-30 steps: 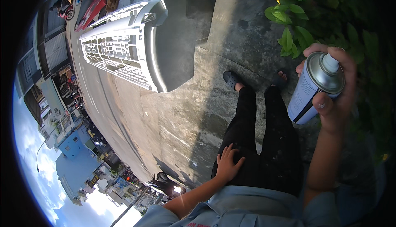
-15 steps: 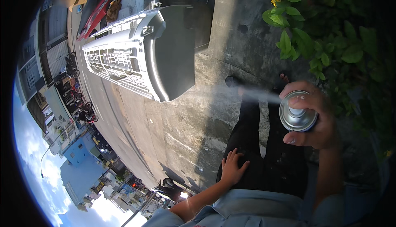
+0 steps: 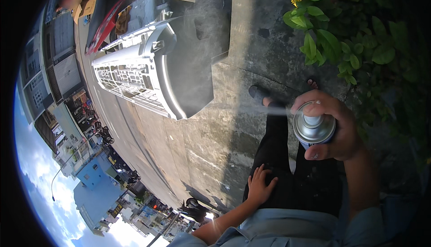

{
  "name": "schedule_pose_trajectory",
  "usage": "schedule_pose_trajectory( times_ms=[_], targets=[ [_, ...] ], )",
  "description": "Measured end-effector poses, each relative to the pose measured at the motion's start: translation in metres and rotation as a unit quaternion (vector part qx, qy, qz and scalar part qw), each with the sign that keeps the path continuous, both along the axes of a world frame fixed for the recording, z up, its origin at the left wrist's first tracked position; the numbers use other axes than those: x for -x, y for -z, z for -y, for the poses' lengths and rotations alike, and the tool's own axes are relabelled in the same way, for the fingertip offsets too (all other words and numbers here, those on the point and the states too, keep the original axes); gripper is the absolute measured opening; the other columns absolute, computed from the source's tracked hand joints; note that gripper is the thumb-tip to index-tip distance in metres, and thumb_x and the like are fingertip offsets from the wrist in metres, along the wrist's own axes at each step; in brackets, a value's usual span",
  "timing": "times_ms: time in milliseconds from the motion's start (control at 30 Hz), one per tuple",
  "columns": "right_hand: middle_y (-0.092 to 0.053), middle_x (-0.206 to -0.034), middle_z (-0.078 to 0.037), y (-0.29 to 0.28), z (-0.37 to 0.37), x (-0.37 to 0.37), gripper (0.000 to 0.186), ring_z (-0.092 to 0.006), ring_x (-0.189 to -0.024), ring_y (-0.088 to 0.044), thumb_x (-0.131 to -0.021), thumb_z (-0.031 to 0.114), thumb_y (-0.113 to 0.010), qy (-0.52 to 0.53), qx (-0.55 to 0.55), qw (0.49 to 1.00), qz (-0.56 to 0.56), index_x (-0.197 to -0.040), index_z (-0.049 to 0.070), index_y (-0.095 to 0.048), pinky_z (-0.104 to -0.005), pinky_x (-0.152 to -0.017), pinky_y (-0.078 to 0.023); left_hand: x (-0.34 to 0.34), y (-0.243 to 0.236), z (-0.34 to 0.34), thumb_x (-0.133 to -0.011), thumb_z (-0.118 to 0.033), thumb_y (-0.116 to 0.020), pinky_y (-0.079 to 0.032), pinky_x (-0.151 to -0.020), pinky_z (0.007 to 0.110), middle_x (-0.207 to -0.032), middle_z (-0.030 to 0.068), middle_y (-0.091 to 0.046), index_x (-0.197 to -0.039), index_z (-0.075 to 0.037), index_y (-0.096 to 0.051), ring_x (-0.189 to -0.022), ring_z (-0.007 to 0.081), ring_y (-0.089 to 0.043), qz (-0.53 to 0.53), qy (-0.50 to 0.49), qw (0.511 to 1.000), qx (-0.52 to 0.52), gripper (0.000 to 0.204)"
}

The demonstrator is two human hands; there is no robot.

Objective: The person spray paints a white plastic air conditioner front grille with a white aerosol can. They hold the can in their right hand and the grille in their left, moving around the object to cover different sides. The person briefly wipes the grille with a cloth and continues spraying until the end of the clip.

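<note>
My right hand wraps the silver metal spray can, finger on its nozzle (light, rigid, slick, so grip mid-body), aimed left at the white plastic air-conditioner casing; left hand rests open on my thigh.

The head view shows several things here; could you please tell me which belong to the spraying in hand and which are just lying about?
In use:
right hand
spray can
white air-conditioner casing

Lying about:
left hand, resting on the thigh
leafy plant with a yellow flower
red item behind the casing
</note>
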State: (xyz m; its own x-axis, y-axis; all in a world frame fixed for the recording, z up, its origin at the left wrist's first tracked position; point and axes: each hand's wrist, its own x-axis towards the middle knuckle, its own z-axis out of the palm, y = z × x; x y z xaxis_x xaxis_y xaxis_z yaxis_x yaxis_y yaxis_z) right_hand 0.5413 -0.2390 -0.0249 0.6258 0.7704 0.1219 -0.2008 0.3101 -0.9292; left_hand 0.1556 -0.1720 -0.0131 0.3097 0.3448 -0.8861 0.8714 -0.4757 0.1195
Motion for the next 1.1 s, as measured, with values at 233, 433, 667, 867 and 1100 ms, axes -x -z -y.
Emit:
schedule_pose_trajectory(
  times_ms=[233,433,667,867,1100],
  targets=[
    [-0.065,-0.112,-0.009,0.014,0.035,0.084,0.055,-0.0243,-0.1,-0.069,-0.077,0.032,-0.087,-0.211,0.233,0.949,-0.011,-0.123,0.012,-0.065,-0.0347,-0.085,-0.055,-0.011,-0.003,-0.004,-0.092,-0.049,-0.065,-0.021,-0.117,0.061,-0.159,0.0161,-0.037,-0.128,-0.015,-0.058,-0.148,0.0374,-0.031,-0.01,0.001,1.0,-0.001,0.05],
    [-0.065,-0.108,-0.008,0.025,0.044,0.109,0.054,-0.0274,-0.098,-0.068,-0.078,0.034,-0.085,-0.229,0.307,0.924,0.015,-0.124,0.013,-0.064,-0.0371,-0.085,-0.056,-0.01,-0.003,-0.006,-0.092,-0.049,-0.065,-0.022,-0.117,0.061,-0.159,0.0161,-0.037,-0.128,-0.015,-0.058,-0.148,0.0372,-0.031,-0.005,0.004,1.0,-0.001,0.05],
    [-0.065,-0.115,-0.007,0.031,0.045,0.14,0.064,-0.0188,-0.106,-0.064,-0.077,0.023,-0.088,-0.185,0.191,0.9,-0.346,-0.131,0.009,-0.057,-0.035,-0.095,-0.05,-0.014,-0.005,-0.009,-0.093,-0.051,-0.062,-0.019,-0.119,0.06,-0.16,0.0142,-0.035,-0.13,-0.015,-0.057,-0.15,0.0351,-0.028,-0.03,0.008,0.999,0.013,0.052],
    [-0.062,-0.118,-0.008,0.043,0.044,0.168,0.068,-0.0171,-0.108,-0.062,-0.077,0.012,-0.086,-0.163,0.18,0.887,-0.392,-0.135,0.008,-0.051,-0.0347,-0.095,-0.051,-0.015,-0.003,-0.009,-0.093,-0.05,-0.063,-0.019,-0.119,0.06,-0.16,0.0145,-0.035,-0.13,-0.015,-0.057,-0.15,0.0353,-0.028,-0.037,0.006,0.999,0.017,0.052],
    [-0.061,-0.117,-0.009,0.048,0.045,0.156,0.075,-0.02,-0.103,-0.065,-0.076,0.017,-0.085,-0.09,0.186,0.849,-0.486,-0.139,0.008,-0.045,-0.0371,-0.091,-0.054,-0.008,-0.002,-0.008,-0.092,-0.051,-0.063,-0.018,-0.119,0.06,-0.16,0.0147,-0.035,-0.129,-0.015,-0.057,-0.15,0.0351,-0.028,-0.023,-0.004,1.0,0.014,0.052]
  ],
)
